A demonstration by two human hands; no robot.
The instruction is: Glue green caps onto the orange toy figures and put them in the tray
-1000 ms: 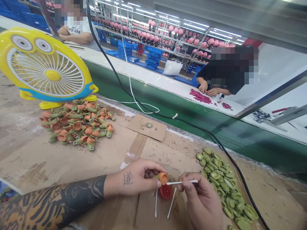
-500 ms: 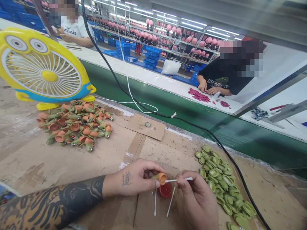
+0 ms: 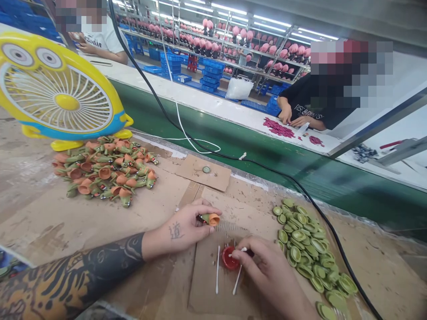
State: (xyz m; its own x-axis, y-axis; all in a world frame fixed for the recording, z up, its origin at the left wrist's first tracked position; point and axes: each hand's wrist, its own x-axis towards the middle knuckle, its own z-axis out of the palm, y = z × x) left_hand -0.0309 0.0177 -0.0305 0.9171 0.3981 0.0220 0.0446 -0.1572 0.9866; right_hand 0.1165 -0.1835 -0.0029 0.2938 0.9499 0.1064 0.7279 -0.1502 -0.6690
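Note:
Between the fingertips of my left hand (image 3: 185,226) is a small green figurine part (image 3: 212,219) with an orange cup-shaped end, its hollow turned to the right. My right hand (image 3: 267,262) pinches a cotton swab (image 3: 243,249), whose tip is over a small red dish (image 3: 230,258). Whether that tip touches what is in the dish I cannot tell. One loose swab (image 3: 217,271) lies left of the dish; another swab (image 3: 237,280) lies at its lower right, partly behind my fingers.
A heap of similar green-and-orange parts (image 3: 106,171) lies at left, before a yellow fan (image 3: 66,102). Green oval caps (image 3: 310,244) are piled at right, beside a black cable (image 3: 330,231). A bottle cap (image 3: 206,169) rests on cardboard. Two people sit across the green divider.
My right hand has drawn the swab away from the orange cup and lowered it over the red dish. My left hand has moved up and slightly left with the figurine part.

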